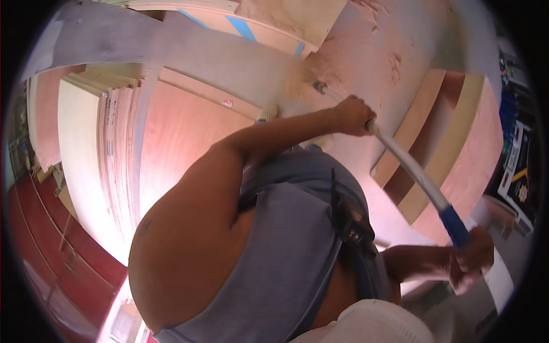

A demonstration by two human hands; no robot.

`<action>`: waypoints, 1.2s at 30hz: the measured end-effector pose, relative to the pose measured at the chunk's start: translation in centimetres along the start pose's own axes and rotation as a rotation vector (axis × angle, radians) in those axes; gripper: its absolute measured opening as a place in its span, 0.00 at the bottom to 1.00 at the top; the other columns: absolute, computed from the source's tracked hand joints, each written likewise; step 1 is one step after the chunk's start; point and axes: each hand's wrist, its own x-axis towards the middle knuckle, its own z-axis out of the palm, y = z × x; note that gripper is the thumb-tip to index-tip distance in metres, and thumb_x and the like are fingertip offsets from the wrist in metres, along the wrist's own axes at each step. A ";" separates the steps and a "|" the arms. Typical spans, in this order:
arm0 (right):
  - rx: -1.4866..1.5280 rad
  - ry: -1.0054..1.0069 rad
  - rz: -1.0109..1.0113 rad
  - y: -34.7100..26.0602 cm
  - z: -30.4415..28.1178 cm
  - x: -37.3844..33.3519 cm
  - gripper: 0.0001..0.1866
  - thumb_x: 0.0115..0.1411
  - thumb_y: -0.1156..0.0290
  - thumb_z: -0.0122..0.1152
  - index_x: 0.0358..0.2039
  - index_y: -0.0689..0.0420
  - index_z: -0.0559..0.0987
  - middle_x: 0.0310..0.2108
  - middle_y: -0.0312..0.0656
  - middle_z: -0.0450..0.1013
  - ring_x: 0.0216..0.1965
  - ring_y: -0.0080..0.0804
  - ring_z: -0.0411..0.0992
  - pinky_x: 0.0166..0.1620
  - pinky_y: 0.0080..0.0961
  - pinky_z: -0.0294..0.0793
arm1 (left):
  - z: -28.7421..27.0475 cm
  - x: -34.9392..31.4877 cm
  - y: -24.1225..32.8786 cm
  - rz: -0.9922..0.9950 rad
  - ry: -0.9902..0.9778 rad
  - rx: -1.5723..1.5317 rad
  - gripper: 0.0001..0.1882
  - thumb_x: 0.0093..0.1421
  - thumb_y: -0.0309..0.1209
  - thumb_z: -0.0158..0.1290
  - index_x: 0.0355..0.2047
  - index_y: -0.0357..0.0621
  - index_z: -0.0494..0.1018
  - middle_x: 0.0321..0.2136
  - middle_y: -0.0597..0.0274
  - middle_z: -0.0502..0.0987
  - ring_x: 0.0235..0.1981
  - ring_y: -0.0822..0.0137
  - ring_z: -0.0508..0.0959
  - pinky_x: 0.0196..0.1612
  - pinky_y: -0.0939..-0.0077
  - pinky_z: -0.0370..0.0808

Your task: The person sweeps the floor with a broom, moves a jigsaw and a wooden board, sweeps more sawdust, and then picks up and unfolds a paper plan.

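Diagonally across the right half of the view, a pale pole [412, 166] with a blue grip [453, 226] passes through both hands, the right hand [474, 255] closed around its grip end and the left hand [354, 115] clasping it farther along. Beyond the left hand, the pole's far end reaches over the dusty floor [354, 60], its tip blurred. Beside the pole lies a wooden frame [449, 153]; stacked panels [83, 143] stand at the person's left.

Pole [409, 162] w/ far end [319, 86] blurred, blue grip [453, 226] part. hidden under R hand [473, 258], sticker [227, 103] print too sm.
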 end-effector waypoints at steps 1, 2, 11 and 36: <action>0.061 0.114 -0.041 -0.2 -3.3 -1.0 0.25 0.57 0.62 0.64 0.10 0.43 0.61 0.09 0.20 0.61 0.12 0.13 0.64 0.22 0.17 0.53 | 0.7 0.4 0.3 0.016 0.033 0.039 0.14 0.48 0.42 0.64 0.28 0.46 0.79 0.26 0.54 0.81 0.32 0.46 0.81 0.40 0.54 0.76; 0.355 0.138 -0.030 -0.2 -6.8 -1.7 0.27 0.56 0.62 0.66 0.09 0.42 0.59 0.08 0.19 0.59 0.12 0.12 0.64 0.22 0.16 0.53 | 1.3 0.5 0.4 -0.039 0.015 0.055 0.14 0.47 0.42 0.65 0.27 0.47 0.78 0.26 0.54 0.80 0.31 0.46 0.81 0.39 0.54 0.76; -0.525 0.434 0.173 9.4 -28.6 -10.5 0.16 0.65 0.62 0.60 0.26 0.59 0.73 0.28 0.40 0.70 0.35 0.28 0.70 0.38 0.29 0.66 | 5.7 -2.8 7.3 -0.251 0.439 0.254 0.12 0.49 0.40 0.66 0.20 0.51 0.75 0.20 0.62 0.76 0.29 0.55 0.77 0.40 0.60 0.73; -1.206 -0.757 1.222 9.9 -33.1 -42.7 0.34 0.58 0.36 0.63 0.20 0.59 0.75 0.19 0.52 0.74 0.25 0.55 0.76 0.31 0.49 0.73 | 23.2 8.5 10.7 0.086 -0.694 0.039 0.16 0.49 0.45 0.64 0.35 0.51 0.81 0.33 0.55 0.83 0.42 0.48 0.83 0.42 0.52 0.79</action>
